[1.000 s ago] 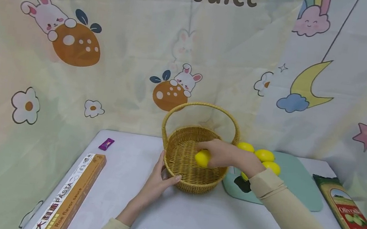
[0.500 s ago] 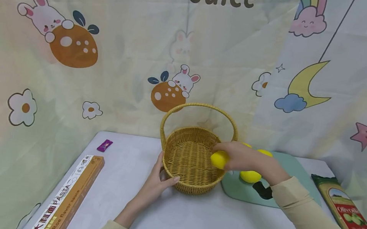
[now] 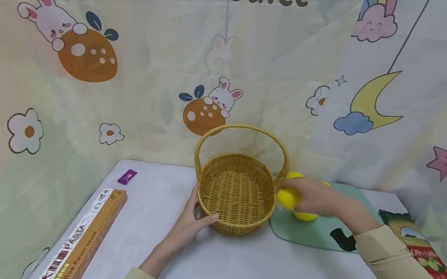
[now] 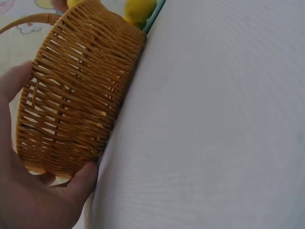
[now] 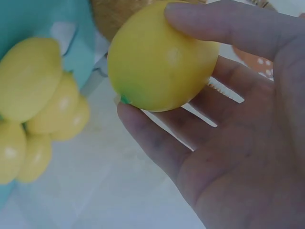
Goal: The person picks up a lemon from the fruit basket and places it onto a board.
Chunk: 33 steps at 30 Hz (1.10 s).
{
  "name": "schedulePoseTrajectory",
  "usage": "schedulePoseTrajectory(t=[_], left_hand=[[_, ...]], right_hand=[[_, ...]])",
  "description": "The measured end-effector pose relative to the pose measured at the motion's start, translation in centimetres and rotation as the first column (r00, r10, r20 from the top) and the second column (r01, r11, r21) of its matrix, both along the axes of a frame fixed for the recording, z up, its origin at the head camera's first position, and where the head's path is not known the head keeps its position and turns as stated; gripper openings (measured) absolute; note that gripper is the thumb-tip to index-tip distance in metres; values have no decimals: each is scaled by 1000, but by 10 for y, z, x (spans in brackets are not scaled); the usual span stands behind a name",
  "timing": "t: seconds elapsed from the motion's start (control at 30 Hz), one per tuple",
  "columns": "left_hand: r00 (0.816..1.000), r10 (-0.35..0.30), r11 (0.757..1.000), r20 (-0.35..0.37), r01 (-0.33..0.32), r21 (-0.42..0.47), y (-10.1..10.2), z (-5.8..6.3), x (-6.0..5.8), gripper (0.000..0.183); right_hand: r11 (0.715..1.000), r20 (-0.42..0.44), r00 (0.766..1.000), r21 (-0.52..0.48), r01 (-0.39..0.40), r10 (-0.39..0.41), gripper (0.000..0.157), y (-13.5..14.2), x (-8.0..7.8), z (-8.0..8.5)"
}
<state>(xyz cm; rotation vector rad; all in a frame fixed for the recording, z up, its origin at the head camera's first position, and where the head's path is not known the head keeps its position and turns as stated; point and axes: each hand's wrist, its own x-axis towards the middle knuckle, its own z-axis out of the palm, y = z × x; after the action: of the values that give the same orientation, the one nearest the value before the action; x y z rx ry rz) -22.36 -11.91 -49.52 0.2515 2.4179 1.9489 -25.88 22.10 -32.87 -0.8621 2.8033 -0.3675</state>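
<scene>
A wicker basket (image 3: 237,229) with an arched handle stands mid-table, its woven bottom bare. My left hand (image 3: 190,222) holds the left side of the basket, thumb at the front wall; the left wrist view shows the thumb low by the base and a fingertip up at the rim. Just right of the basket, my right hand (image 3: 322,197) pinches a yellow lemon (image 5: 162,59) with a green tip between thumb and fingers. Beneath and behind that hand, several other lemons (image 5: 29,81) cluster on a teal cutting board (image 3: 312,237), partly hidden by it in the head view.
A long pasta box (image 3: 85,239) lies at the left, with a small purple packet (image 3: 127,177) behind it. A green and red bag (image 3: 428,260) lies along the right edge, partly behind the right sleeve. A printed cloth (image 3: 154,55) hangs behind the table.
My right hand has moved right with the lemon, from over the basket's inside to over the cutting board. The left hand and basket have stayed in place.
</scene>
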Motion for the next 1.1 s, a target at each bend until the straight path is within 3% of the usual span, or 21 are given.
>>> schedulePoseTrajectory(t=[0.23, 0.67, 1.1], left_hand=[[1000, 3, 1000, -1, -3, 6, -1, 0, -2, 105], [1000, -1, 1000, -1, 1, 5, -1, -1, 0, 105], [1000, -4, 1000, -1, 4, 8, -1, 1, 1, 108]], right_hand=[[998, -5, 999, 34, 45, -45, 53, 24, 0, -5], [989, -49, 988, -17, 147, -148, 54, 75, 4, -25], [981, -45, 980, -24, 193, -194, 51, 101, 11, -56]])
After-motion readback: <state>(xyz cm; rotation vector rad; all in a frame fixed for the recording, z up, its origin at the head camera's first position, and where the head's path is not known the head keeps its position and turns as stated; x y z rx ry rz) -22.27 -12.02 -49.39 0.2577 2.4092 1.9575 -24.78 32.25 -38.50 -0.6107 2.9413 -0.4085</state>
